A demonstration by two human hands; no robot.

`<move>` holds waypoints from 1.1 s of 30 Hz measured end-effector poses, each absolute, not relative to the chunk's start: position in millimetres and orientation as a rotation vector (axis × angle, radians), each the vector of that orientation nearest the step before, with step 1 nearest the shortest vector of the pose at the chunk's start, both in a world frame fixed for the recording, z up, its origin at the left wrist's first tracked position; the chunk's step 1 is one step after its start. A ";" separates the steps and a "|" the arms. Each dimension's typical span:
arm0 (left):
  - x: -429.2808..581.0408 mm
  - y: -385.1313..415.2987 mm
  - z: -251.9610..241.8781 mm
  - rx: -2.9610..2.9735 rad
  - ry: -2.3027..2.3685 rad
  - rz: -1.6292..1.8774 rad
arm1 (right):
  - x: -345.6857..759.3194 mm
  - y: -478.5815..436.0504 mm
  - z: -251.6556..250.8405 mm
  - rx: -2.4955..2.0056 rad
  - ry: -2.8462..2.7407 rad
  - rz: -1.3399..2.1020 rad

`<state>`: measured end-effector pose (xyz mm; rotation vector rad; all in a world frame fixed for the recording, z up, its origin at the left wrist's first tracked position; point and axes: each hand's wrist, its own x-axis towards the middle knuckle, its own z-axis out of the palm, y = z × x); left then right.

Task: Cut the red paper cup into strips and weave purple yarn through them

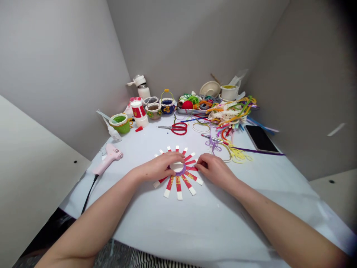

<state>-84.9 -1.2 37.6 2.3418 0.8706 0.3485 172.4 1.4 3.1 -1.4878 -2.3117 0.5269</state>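
At the bare near part of the white table (173, 223), work space is open, prob. so both forearms can rest low w/o knocking anything. Just beyond, centred btwn the hands, a cut paper cup (179, 182) lies w/ its red-&-white strips fanned flat, prob. splayed so each one can be reached separately. Left hand (157, 166) is moderately spread, thumb & fingers bracketing the purple ring (183, 170) round the base; seems to be pinning the cup so it can't spin. Right hand (214, 167) is narrow, fingertips pinched at the strips on the right, apparently on a fine purple strand, tho' it's v. thin to make out. Off left, the pink glue gun (108, 158) lies w/ its cord trailing off the table edge, clear of the fan. Further back on the right: yellow yarn (240, 155), a pen (214, 140) & the phone (262, 139), all outside the strips' reach. Red-handled scissors (178, 128) lie behind the fan, handles rightward, maybe for an easy right-hand grab. Farthest: small green basket (122, 126), blue basket (167, 107), yarn tray (192, 111) etc., prob. pushed back for elbow room.
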 end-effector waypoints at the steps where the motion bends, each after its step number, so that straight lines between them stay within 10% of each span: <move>1: -84.3 -1.7 37.0 2.349 0.870 0.372 | 172.0 1.2 3.1 -1.494 -2.311 0.528; 33: -89.4 5.5 35.3 2.352 1.084 0.396 | 187.3 -18.7 38.9 -1.079 -2.684 0.742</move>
